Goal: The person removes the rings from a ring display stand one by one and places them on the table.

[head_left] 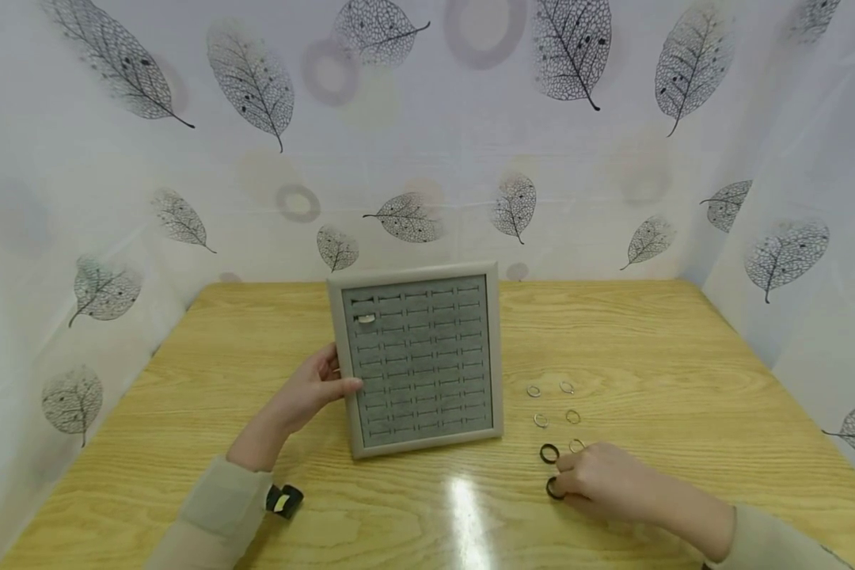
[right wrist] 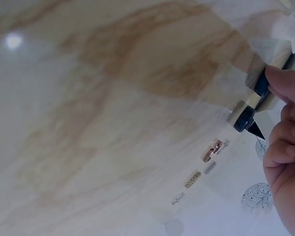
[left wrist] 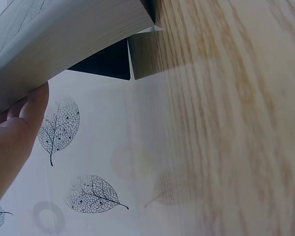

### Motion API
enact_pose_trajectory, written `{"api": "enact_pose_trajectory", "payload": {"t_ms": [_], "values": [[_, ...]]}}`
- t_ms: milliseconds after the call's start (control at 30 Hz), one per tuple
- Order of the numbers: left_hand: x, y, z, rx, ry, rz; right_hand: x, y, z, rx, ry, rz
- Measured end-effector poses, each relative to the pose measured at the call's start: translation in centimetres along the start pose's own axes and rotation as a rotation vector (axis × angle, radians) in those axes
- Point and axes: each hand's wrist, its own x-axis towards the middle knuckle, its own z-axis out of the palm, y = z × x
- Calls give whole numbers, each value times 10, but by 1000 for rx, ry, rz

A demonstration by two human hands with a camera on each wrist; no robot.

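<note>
A ring display board (head_left: 422,360), grey and slotted with a pale frame, stands tilted on the table. My left hand (head_left: 306,392) grips its left edge, thumb on the front; in the left wrist view the fingers touch the board's pale side (left wrist: 83,42). One silver ring (head_left: 366,319) sits in a slot at the upper left. To the right, my right hand (head_left: 609,483) pinches a black ring (head_left: 555,488) at the table; the right wrist view shows the thumb against this dark ring (right wrist: 261,84). Another black ring (head_left: 549,454) lies just beyond the fingertips.
Several thin rings lie in two columns right of the board, among them a silver ring (head_left: 533,391) and a gold-coloured ring (head_left: 573,416). A dark support (left wrist: 108,61) stands behind the board. Leaf-printed cloth (head_left: 413,158) borders the wooden table (head_left: 613,332) at the back and sides.
</note>
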Motion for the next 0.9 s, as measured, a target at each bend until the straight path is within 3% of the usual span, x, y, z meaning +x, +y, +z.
{"api": "enact_pose_trajectory", "payload": {"t_ms": [233,633,900], "values": [[0,0,0,4,2,2,8,1,-12,50,64,29],[0,-1,0,16,9,-4,35,15,-37,-97,266,-39],[-1,0,0,11,13,-8,56,21,-48,-108,407,-75]]}}
